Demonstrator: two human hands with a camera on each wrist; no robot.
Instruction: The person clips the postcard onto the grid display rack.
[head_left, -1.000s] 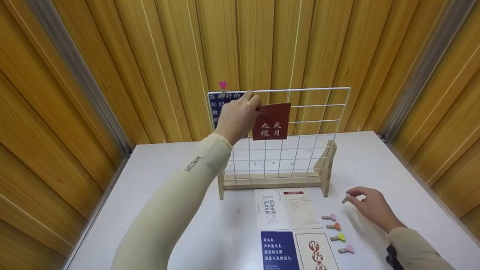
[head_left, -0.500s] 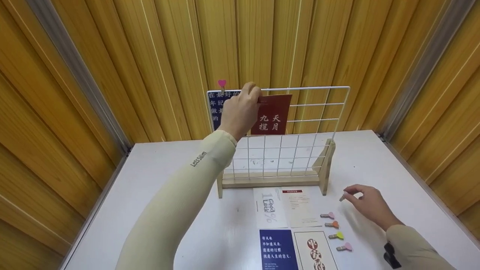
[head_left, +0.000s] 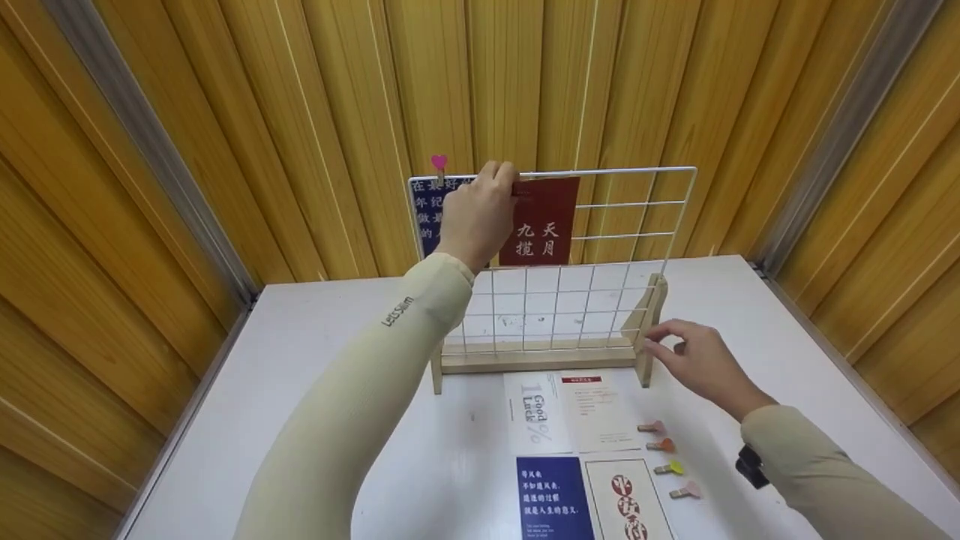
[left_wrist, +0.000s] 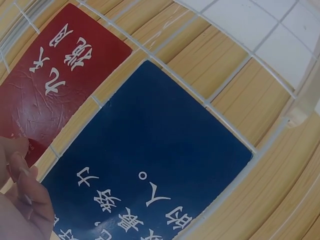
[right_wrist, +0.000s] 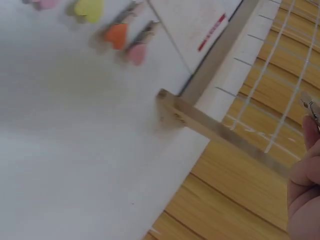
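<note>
In the head view my left hand pinches the upper left corner of a red card against the white wire grid. The card's top edge lies close to the top bar. To its left a dark blue card hangs from a clothespin with a magenta heart, partly covered by my hand. My right hand is near the grid's right wooden foot; in the right wrist view it pinches a small wooden clothespin with a metal spring.
On the white table, in front of the rack's wooden base, lie several cards, including a blue card and a Good Luck card. Several heart clothespins, one with an orange heart, lie right of them. Wood-patterned walls stand behind.
My left hand has raised the red card up to the grid's top bar. My right hand, with the clothespin, has moved up and left from the table toward the rack.
</note>
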